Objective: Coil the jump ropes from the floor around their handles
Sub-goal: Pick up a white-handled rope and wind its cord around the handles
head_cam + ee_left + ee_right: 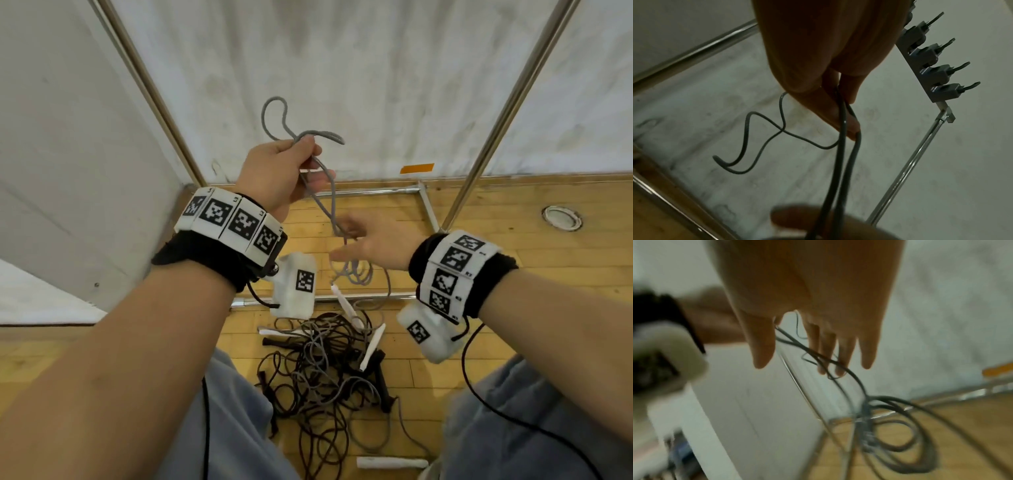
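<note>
Forearms [137, 342] — wooden floor [513, 274], white walls [376, 68]

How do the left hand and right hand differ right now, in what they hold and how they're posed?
The left hand is raised, fingers curled, pinching the thin grey jump rope; the right hand sits lower, fingers spread and straight, gripping nothing. Rope loops stick out above the left hand; below the right hand the same rope hangs in coils. Both wear black wristbands with white marker tiles.

Left hand [277, 174] raised, fingers curled in a pinching grip, right hand [373, 245] lower, fingers spread
</note>
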{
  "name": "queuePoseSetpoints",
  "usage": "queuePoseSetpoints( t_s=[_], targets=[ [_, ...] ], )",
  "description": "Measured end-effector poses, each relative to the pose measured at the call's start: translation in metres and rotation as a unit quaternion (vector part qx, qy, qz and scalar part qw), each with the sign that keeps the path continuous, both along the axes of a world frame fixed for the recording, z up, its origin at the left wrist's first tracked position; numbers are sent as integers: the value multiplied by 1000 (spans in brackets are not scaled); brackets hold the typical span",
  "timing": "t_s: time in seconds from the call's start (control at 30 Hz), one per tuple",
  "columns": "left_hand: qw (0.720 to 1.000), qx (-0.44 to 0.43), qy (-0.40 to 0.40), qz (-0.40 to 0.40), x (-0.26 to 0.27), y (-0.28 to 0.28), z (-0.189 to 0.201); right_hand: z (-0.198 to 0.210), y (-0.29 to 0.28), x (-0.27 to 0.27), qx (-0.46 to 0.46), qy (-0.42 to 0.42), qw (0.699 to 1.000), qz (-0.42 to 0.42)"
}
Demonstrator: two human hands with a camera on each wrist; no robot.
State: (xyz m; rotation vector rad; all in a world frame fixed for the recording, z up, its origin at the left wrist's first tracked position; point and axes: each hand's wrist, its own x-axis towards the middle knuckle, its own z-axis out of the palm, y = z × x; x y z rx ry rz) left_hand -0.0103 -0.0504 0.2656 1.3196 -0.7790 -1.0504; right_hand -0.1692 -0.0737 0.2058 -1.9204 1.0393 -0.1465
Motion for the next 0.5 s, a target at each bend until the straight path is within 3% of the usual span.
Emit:
queuePoseSetpoints(
  t_s=[0.03, 0.1, 0.23, 0.3, 0.4, 0.5],
  targets=[
    [1000, 0, 10, -8, -2, 1, 1, 0, 0, 2, 19, -68, 997, -10],
    [999, -8, 34, -3, -2, 1, 3, 0, 2, 6, -3, -78, 997, 10],
    [996, -23, 55, 63, 8, -1, 8, -14, 2, 3, -21, 74, 994, 80],
    [994, -28, 48, 93, 11, -2, 6, -19, 1, -1, 6, 92, 992, 80],
    [991, -22, 39, 125, 18, -4, 2, -16, -2, -1, 11, 62, 997, 45],
    [990, 99, -63, 78, 24, -5, -7, -7, -1, 2, 16, -26, 999, -19]
  ],
)
